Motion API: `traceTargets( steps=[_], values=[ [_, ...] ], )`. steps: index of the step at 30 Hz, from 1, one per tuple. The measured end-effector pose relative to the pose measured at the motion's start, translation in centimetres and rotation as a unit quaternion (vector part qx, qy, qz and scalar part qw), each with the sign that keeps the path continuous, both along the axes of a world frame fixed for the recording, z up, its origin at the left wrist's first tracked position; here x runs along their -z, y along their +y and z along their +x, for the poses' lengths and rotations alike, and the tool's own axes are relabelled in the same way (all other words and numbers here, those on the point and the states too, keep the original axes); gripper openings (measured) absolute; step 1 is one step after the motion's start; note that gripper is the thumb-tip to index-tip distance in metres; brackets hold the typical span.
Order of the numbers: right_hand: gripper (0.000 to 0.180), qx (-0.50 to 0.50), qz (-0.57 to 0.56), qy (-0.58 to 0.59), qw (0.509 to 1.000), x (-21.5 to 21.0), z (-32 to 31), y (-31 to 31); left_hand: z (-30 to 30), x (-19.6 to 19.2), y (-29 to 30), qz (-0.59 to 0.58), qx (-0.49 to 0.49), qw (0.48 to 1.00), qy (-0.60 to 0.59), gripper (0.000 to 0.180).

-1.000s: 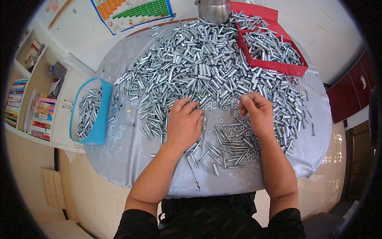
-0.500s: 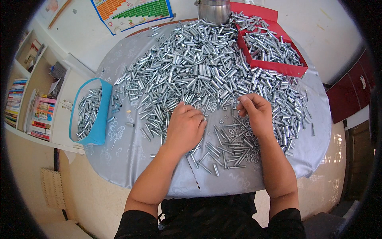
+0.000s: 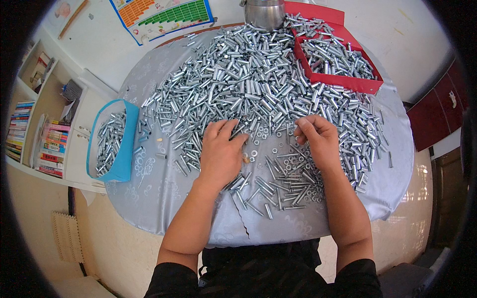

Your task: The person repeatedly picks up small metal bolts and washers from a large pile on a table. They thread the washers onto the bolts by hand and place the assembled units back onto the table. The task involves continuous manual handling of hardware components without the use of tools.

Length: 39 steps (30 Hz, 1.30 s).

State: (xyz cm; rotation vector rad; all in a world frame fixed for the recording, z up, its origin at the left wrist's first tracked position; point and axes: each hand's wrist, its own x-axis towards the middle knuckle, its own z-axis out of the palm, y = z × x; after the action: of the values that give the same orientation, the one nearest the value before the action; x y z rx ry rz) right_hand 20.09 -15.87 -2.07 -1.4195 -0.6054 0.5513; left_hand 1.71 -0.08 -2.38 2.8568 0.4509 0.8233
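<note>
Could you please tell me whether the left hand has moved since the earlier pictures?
Yes, the left hand has shifted slightly to the left, nearer the blue bin, which has stayed put.

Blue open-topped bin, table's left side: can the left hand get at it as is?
Likely yes: between the bare left hand and the blue open-topped bin lie only low, loose silver metal pieces and grey patterned tablecloth. The arm may need to extend.

A bin (image 3: 127, 158) stands left of the fastener pile (image 3: 228, 74)
</note>
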Motion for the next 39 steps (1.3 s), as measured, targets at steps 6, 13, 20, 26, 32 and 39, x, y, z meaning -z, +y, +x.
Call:
traceTargets(
  steps=[6, 13, 20, 26, 32, 39],
  values=[
    [0.016, 0.01, 0.01, 0.002, 1.0, 0.0, 0.1, 0.0, 0.4, 0.2, 0.0, 0.002, 0.0, 1.0, -0.013, 0.024],
    [0.018, 0.029, 0.033, 0.009, 0.999, 0.4, 0.7, -0.1, 0.4, 0.2, -0.1, -0.006, -0.003, 1.0, -0.01, 0.021],
    [0.018, 0.052, 0.037, 0.006, 0.998, 0.1, 0.6, -0.2, 0.4, 0.3, 0.0, -0.001, 0.001, 1.0, -0.01, 0.021],
    [0.018, 0.103, 0.064, 0.029, 0.992, 0.2, 1.6, -0.4, 0.4, 0.1, 0.2, 0.004, -0.003, 1.0, -0.005, 0.023],
    [0.019, 0.115, 0.04, 0.012, 0.992, 0.3, 1.7, -0.3, 0.5, -0.6, -0.4, 0.012, 0.009, 1.0, 0.018, 0.014],
    [0.013, 0.119, -0.138, -0.408, 0.895, 1.4, 1.8, 0.0, 0.7, 0.1, -1.4, -0.03, 0.051, 0.998, 0.003, 0.013]
  ],
)
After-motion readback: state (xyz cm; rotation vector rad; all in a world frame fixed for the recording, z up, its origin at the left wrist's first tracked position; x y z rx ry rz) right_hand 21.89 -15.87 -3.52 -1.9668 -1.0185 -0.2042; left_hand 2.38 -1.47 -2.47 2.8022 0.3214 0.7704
